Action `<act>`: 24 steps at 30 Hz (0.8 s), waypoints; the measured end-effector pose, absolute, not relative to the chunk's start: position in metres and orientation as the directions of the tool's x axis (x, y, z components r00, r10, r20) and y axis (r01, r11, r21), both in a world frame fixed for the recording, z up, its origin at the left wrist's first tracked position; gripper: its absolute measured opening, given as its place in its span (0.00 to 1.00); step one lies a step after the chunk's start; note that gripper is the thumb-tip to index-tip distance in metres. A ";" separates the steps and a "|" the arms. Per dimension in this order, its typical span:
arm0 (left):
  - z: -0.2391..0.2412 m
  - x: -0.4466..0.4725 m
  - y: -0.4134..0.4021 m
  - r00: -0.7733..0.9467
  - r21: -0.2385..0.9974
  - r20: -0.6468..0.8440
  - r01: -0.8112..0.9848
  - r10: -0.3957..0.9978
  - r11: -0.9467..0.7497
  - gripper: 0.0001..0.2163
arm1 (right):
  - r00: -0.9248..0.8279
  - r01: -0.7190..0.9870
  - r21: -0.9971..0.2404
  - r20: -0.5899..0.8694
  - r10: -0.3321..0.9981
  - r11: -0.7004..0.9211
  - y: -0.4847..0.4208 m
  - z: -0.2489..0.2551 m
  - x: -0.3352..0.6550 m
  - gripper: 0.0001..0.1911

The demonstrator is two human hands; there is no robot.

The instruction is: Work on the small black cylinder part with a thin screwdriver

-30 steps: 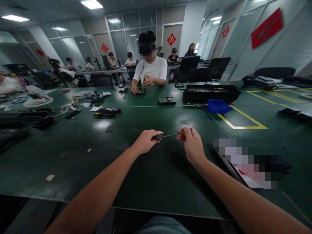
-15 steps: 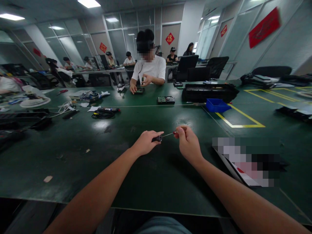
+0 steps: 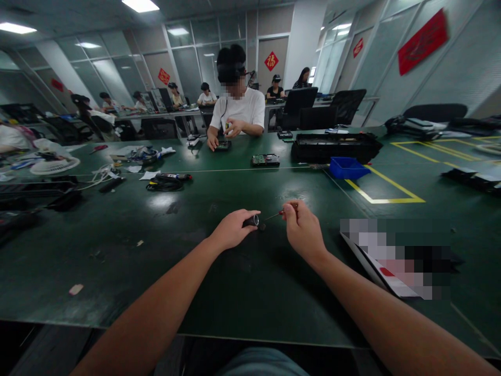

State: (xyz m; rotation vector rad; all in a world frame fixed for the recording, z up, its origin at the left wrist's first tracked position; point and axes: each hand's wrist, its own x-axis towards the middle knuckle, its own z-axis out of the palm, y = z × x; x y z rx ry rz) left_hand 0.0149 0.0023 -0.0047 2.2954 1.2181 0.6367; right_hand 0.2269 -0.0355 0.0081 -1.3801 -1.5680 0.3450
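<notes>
My left hand (image 3: 230, 230) is closed around a short black screwdriver handle (image 3: 251, 221) with a silver collar, held just above the green table (image 3: 235, 282). My right hand (image 3: 303, 230) pinches the far end of a thin metal shaft (image 3: 273, 214) that has a reddish part at my fingertips. The shaft points toward the handle's collar, with a small gap between them. The two hands are a hand's width apart at the middle of the view. A small dark spot lies on the table just under the collar.
A person in a white shirt (image 3: 238, 110) works across the table. A circuit board (image 3: 266, 160), a black case (image 3: 336, 148), a blue bin (image 3: 346, 168) and coiled cables (image 3: 166, 181) lie beyond. A flat blurred item (image 3: 395, 258) lies by my right arm. Other people sit at the back.
The thin shaft met the handle's collar before; now a small gap shows between them. Both hands have stayed almost where they were.
</notes>
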 end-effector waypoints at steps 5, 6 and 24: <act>-0.003 0.017 0.006 0.285 0.830 0.255 0.426 0.924 -0.360 0.17 | 0.163 0.562 -0.764 0.478 0.863 0.317 -0.036 0.008 0.228 0.14; -0.003 0.018 0.007 0.238 0.877 0.252 0.353 0.938 -0.325 0.16 | 0.168 0.554 -0.768 0.479 0.861 0.320 -0.037 0.008 0.228 0.14; 0.026 0.035 -0.004 0.452 0.553 0.150 0.699 0.879 -0.453 0.12 | 0.213 0.479 -0.804 0.495 0.843 0.351 -0.039 0.012 0.229 0.15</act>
